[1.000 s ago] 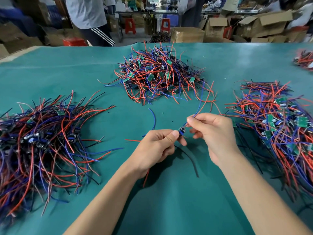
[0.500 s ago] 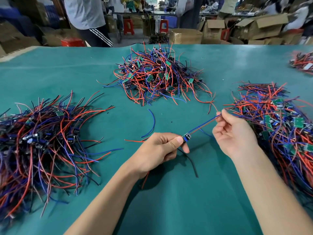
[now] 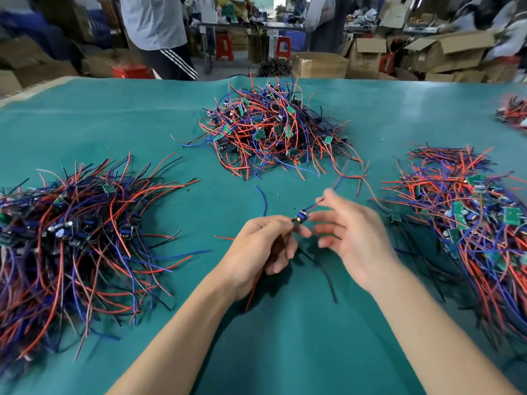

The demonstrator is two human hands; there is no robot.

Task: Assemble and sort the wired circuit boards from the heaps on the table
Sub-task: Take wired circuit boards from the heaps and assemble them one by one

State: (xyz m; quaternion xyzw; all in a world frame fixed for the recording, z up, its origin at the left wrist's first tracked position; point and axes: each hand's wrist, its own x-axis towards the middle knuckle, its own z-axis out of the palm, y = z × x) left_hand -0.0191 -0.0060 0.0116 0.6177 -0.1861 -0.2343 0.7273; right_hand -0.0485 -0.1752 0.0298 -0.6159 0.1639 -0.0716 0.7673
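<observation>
The left hand (image 3: 263, 246) has its grip clamped on a small blue board (image 3: 301, 216), pinched between thumb and forefinger just above the bench (image 3: 285, 337). Red and blue wires (image 3: 315, 203) run up and away from the board, and a black wire (image 3: 322, 269) trails from under the hand down onto the green cloth. The right hand (image 3: 353, 238) is beside the board, blurred with motion, fingers spread and loose, gripping nothing that I can make out; its fingertips (image 3: 315, 216) look just short of the board.

To my eye this is the assembling step for one board: one hand steadies the piece while the other works its leads. Whether the wires are properly seated I cannot tell from here. The next move, I would guess, calls for the right hand to close on the red and blue wires near the board and draw them straight, without tugging them out of the joint.

Around the hands lie three heaps: a combed-looking left heap (image 3: 77, 238), a tangled middle heap (image 3: 271, 132) at the back, and a right heap (image 3: 470, 223) with many green boards showing. The finished piece likely goes to one of these, though which I cannot say.
</observation>
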